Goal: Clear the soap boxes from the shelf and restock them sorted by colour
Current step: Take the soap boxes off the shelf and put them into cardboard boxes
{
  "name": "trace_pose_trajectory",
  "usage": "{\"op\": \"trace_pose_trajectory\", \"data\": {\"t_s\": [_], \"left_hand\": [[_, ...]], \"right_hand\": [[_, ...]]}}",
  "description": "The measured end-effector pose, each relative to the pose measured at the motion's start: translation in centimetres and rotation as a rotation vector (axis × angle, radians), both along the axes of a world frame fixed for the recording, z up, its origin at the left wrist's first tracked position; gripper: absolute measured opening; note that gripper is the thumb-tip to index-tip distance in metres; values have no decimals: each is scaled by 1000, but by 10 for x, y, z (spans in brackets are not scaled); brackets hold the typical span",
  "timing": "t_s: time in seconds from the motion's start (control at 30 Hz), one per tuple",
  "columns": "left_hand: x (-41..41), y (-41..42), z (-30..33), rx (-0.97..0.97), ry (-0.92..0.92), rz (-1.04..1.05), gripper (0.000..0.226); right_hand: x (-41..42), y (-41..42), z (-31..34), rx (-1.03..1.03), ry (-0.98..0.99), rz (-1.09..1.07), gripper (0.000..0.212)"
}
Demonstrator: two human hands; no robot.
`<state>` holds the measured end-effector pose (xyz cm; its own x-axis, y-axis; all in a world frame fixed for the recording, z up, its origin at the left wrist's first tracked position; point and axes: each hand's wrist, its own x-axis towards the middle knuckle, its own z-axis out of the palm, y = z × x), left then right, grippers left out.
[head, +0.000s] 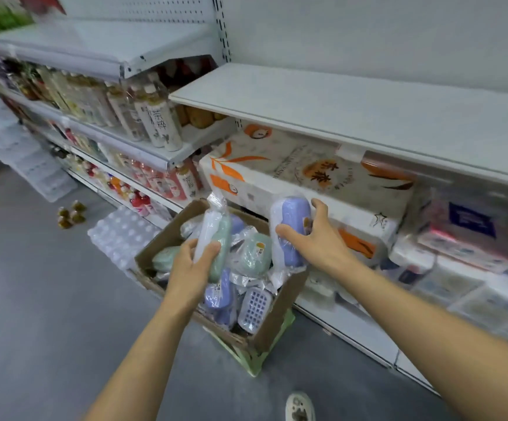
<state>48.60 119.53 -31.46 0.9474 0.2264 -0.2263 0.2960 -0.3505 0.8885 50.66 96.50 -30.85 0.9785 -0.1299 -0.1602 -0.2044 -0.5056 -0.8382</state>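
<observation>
A brown cardboard box (289,294) stands on the floor, holding several plastic-wrapped soap boxes, some purple (219,296) and some green (254,252). My left hand (190,267) grips a wrapped green soap box (216,235) upright above the carton. My right hand (313,238) grips a wrapped purple soap box (293,223), lifted over the carton's right side. The bare white shelf (353,104) runs above and to the right of both hands.
Orange-and-white tissue packs (292,171) fill the level under the bare shelf. Drink bottles (155,123) line the shelves at left. A shrink-wrapped bottle pack (122,235) and small green jars (72,214) lie on the grey floor. A shoe (300,407) shows at the bottom.
</observation>
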Motion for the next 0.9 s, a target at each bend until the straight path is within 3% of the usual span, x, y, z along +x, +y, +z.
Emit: {"op": "trace_pose_trajectory", "data": {"t_s": [0.2,0.4,0.63,0.7,0.9], "left_hand": [[86,79,-38,61,118,128,84],[145,162,-90,129,291,115,99],[222,224,-158,309,411,-183,82],[240,234,-174,407,469,-291,85],[271,240,-213,582,554,-544,63]], "right_hand": [[93,62,-48,-64,164,74,90],[143,129,-103,-55,361,58,96],[176,207,-162,-16,559,-76,108],[183,225,-178,-46,585,-126,108],[198,253,-207,-142,648,-245,109]]}}
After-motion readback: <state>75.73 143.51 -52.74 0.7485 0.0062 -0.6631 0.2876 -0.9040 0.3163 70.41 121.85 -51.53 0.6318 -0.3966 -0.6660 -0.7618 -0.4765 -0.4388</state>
